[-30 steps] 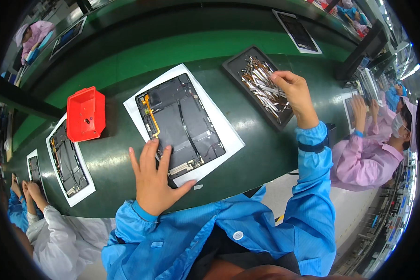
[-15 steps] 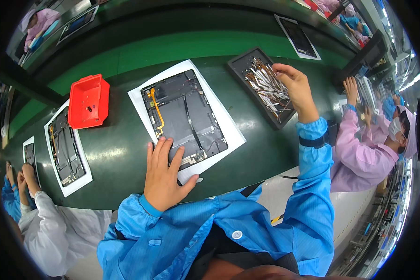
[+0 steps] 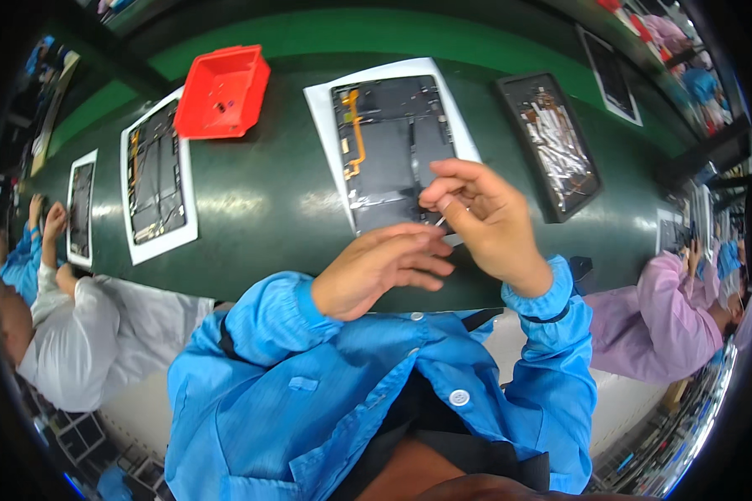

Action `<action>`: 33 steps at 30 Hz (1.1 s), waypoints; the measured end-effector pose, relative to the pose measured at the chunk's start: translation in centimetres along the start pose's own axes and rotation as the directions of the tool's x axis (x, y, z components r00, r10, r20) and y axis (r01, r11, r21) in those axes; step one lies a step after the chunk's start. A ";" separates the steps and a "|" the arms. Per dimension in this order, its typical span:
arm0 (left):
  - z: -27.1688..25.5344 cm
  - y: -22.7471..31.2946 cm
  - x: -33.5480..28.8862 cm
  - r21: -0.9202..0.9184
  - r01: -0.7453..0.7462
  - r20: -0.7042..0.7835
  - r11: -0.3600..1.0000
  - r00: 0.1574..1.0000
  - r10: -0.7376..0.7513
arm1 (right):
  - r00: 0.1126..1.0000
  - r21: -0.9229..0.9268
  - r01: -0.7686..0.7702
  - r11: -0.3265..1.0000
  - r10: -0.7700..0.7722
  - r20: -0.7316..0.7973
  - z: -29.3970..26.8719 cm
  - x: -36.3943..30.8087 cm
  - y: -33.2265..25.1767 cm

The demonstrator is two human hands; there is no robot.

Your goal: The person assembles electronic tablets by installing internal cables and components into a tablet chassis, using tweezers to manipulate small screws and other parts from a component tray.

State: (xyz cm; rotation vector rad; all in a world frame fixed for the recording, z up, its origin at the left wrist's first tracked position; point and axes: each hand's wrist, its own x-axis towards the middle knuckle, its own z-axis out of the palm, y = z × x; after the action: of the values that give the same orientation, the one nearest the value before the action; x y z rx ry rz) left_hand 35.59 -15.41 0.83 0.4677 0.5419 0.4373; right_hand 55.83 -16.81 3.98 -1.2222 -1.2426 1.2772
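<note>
In front of me an opened tablet housing [image 3: 384,167], black inside with an orange flex cable [image 3: 357,142] along its left part, lies on a white sheet [image 3: 330,159]. Over its lower right part, my right hand [image 3: 489,221] pinches a small thin pale strip [image 3: 441,221] between thumb and fingers. My left hand [image 3: 384,267] is just beside it with fingers stretched out, above the housing's near edge; whether its fingertips touch the strip is hidden. To the right, a black tray [image 3: 514,100] holds many loose white and brown thin strips [image 3: 556,146].
A red bin [image 3: 263,83] with a few small dark bits stands to the left, overlapping another housing [image 3: 154,175] on a white sheet. Further devices lie at far left and far right. Co-workers in white [image 3: 100,342] and pink [image 3: 652,317] sit on both sides of the green table [image 3: 251,209].
My right hand has come from the strip tray to above the housing, now pinching a strip. The left hand has lifted off the housing toward it. The view has shifted too.
</note>
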 end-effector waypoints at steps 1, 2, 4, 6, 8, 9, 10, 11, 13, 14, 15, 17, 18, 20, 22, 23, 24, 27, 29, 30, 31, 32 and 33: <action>-0.6 0.1 -0.3 -0.002 0.003 -0.017 1.000 1.000 -0.003 | 1.000 0.013 -0.007 1.000 0.007 0.008 0.3 0.3 0.3; -1.1 0.1 -0.3 0.007 -0.054 -0.045 0.999 0.998 0.054 | 0.967 -0.311 0.242 0.919 -0.256 -0.005 0.1 0.9 0.4; -2.9 -0.2 -0.8 0.131 -0.197 -0.088 0.972 0.974 0.209 | 0.835 -0.681 0.423 0.598 -0.548 0.037 -1.1 1.8 -0.1; -3.4 0.6 -2.2 0.399 -0.292 -0.193 0.869 0.900 0.390 | 0.862 -0.726 0.406 0.555 -0.497 0.102 -3.5 1.7 -0.6; -4.2 1.0 -3.4 0.536 -0.305 -0.219 0.787 0.850 0.479 | 0.888 -0.729 0.393 0.560 -0.436 0.145 -4.7 0.9 -0.3; -4.7 1.1 -4.0 0.853 -0.318 -0.049 0.413 0.739 0.671 | 0.879 -0.754 0.432 0.494 -0.419 0.229 -4.8 0.2 0.0; -4.9 1.0 -4.2 0.970 -0.236 0.197 -0.056 0.631 0.750 | 0.865 -0.770 0.473 0.428 -0.394 0.311 -4.8 -0.4 0.4; -5.1 0.7 -4.2 0.971 -0.235 0.192 -0.050 0.633 0.750 | 0.866 -0.770 0.471 0.430 -0.389 0.313 -4.6 -0.6 0.7; -5.2 -0.2 -3.9 0.936 -0.224 0.352 -0.273 0.647 0.676 | 0.819 -0.775 0.540 0.328 -0.419 0.393 -4.0 -0.8 1.4; -4.9 -0.5 -3.6 0.922 -0.223 0.383 -0.316 0.640 0.667 | 0.836 -0.780 0.521 0.345 -0.391 0.385 -3.6 -0.8 1.5; -4.6 -0.9 -3.3 0.924 -0.221 0.379 -0.312 0.642 0.667 | 0.837 -0.779 0.521 0.348 -0.388 0.386 -3.3 -0.6 1.5; -4.2 -1.5 -2.9 0.898 -0.147 0.412 -0.415 0.613 0.675 | 0.839 -0.767 0.534 0.357 -0.336 0.428 -3.0 0.1 1.3; -4.4 -1.7 -2.5 0.879 -0.171 0.455 -0.446 0.586 0.671 | 0.839 -0.765 0.534 0.360 -0.336 0.428 -2.9 0.3 1.2; -4.3 -2.2 -2.3 0.872 -0.166 0.465 -0.460 0.574 0.674 | 0.864 -0.765 0.502 0.403 -0.251 0.436 -2.6 0.7 1.1; -4.2 -2.6 -2.1 0.866 -0.155 0.473 -0.475 0.561 0.679 | 0.851 -0.769 0.524 0.366 -0.240 0.466 -2.6 1.0 0.9; -4.2 -2.7 -2.0 0.856 -0.161 0.489 -0.491 0.560 0.669 | 0.840 -0.775 0.543 0.324 -0.225 0.495 -2.6 1.2 0.9; -4.2 -2.8 -1.9 0.846 -0.166 0.504 -0.507 0.558 0.659 | 0.835 -0.769 0.551 0.324 -0.225 0.503 -2.7 1.3 1.0; -3.9 -2.9 -1.8 0.833 -0.167 0.524 -0.528 0.547 0.653 | 0.837 -0.783 0.547 0.297 -0.182 0.516 -2.9 0.9 1.2; -3.5 -3.2 -1.9 0.836 -0.195 0.526 -0.513 0.551 0.648 | 0.853 -0.783 0.520 0.342 -0.256 0.454 -3.1 1.0 1.3; -3.4 -3.4 -1.9 0.835 -0.226 0.533 -0.501 0.555 0.639 | 0.850 -0.778 0.526 0.343 -0.253 0.463 -2.8 0.8 1.0; -3.3 -3.4 -2.0 0.840 -0.219 0.526 -0.496 0.555 0.645 | 0.909 -0.734 0.417 0.535 -0.245 0.337 -2.4 0.4 0.4; -3.1 -3.6 -2.0 0.842 -0.235 0.524 -0.485 0.570 0.633 | 0.955 -0.649 0.295 0.701 -0.206 0.212 -2.2 -0.2 0.1; -3.0 -3.7 -2.0 0.845 -0.251 0.522 -0.473 0.585 0.621 | 0.954 -0.648 0.299 0.701 -0.202 0.221 -1.6 -0.6 0.1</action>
State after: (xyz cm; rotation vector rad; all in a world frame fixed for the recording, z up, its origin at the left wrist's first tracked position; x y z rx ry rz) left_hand 33.34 -18.46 -2.60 2.5003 0.8638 0.9703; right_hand 57.50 -17.30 3.88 -1.4023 -2.0136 0.7077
